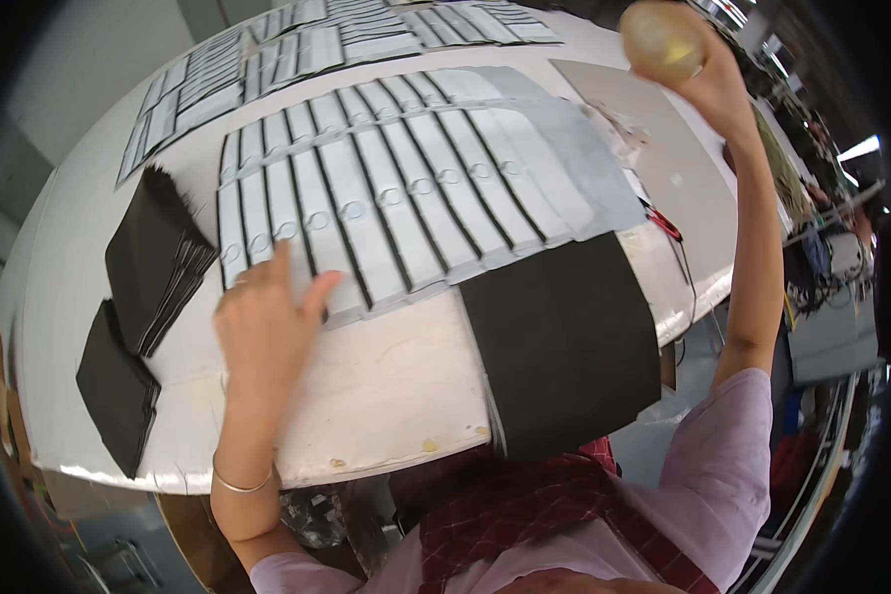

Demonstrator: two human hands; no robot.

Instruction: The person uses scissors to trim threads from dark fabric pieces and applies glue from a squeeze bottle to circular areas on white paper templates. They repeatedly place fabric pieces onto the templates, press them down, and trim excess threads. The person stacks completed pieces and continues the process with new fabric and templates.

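Note:
My right hand (721,89) is raised at the upper right, wrapped round a translucent bottle (661,42) with something yellowish inside; its round end faces me. My left hand (265,322) is over the near edge of a row of overlapping white pieces (342,213) with dark edges, thumb and forefinger apart, holding nothing. Small round ring-like marks run across these pieces. Whether the left fingertips touch them I cannot tell. Left of that hand lie two stacks of black fabric pieces (153,252). A larger black sheet (564,342) hangs over the table's near edge.
More rows of white, dark-edged pieces (297,49) cover the far side of the white table (386,386). Scissors with red handles (665,224) lie at the right beside a grey-beige board (688,168). A dark cord (685,272) runs near the right edge.

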